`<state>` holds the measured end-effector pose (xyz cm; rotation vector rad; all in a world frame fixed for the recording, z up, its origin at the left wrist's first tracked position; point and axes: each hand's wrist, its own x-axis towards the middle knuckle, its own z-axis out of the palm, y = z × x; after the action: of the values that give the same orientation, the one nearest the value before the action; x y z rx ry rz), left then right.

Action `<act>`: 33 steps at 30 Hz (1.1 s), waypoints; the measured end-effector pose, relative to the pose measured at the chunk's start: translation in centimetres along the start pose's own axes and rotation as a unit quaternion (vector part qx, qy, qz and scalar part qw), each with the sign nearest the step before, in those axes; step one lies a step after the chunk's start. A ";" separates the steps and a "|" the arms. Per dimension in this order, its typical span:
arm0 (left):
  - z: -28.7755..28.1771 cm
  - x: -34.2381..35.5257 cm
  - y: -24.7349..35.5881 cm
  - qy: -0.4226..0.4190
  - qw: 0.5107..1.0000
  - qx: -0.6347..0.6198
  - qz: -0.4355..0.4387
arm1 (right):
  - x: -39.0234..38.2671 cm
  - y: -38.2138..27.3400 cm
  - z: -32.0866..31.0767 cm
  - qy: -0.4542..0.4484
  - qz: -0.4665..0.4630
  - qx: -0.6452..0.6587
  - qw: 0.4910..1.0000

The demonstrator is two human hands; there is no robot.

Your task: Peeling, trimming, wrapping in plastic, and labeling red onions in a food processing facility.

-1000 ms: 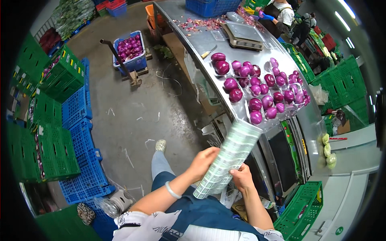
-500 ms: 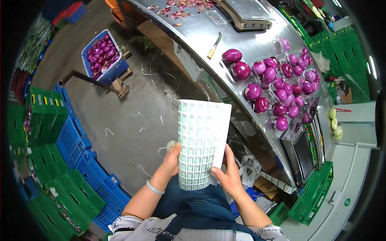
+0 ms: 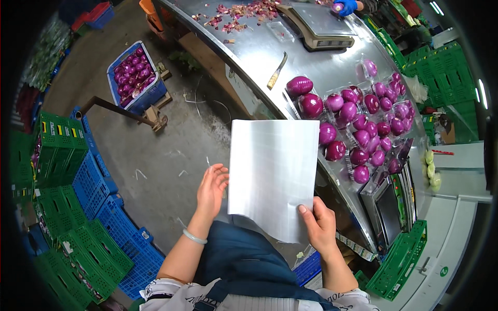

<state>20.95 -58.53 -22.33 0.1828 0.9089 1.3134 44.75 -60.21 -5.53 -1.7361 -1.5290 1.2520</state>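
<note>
My right hand pinches a label sheet near its lower right corner, thumb on top. The sheet's plain white face is toward me, and its lower edge curves. Just off the sheet's left edge is my left hand, its fingers apart and holding nothing. To the right, purple onions, several of them in clear plastic packs, cover part of the steel table. A knife with a pale handle lies on the table beyond the sheet.
A scale stands on the table near scattered onion skins. A co-worker's blue-gloved hand holds an onion beside it. At left are green crates, blue crates and a blue tub of onions. A dark-topped device sits at the table's right end.
The sheet has turned from its printed grid of labels to its white face. My left hand has let go and moved left and up. A blue-gloved hand has appeared by the scale.
</note>
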 end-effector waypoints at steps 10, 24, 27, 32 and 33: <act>-0.2 -3.1 -6.6 -0.058 0.955 -0.086 -0.278 | 0.7 6.4 7.9 -0.192 0.152 0.360 0.900; -8.3 9.8 -10.5 -0.038 0.921 -0.001 -0.389 | 8.0 20.6 14.7 0.065 0.182 0.104 0.976; -9.0 12.1 -11.8 -0.096 0.925 0.096 -0.356 | 6.7 23.8 14.7 -0.027 0.334 0.345 0.877; -6.8 16.4 -12.3 -0.238 0.877 0.316 -0.273 | 5.0 26.2 16.2 0.130 0.324 0.301 0.887; -6.4 17.8 -12.4 -0.274 0.855 0.407 -0.167 | 4.6 26.7 16.1 0.164 0.321 0.285 0.888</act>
<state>25.56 -48.78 -42.20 0.9673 0.8907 0.4321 43.43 -65.36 -36.54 -1.9445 -0.3155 1.4136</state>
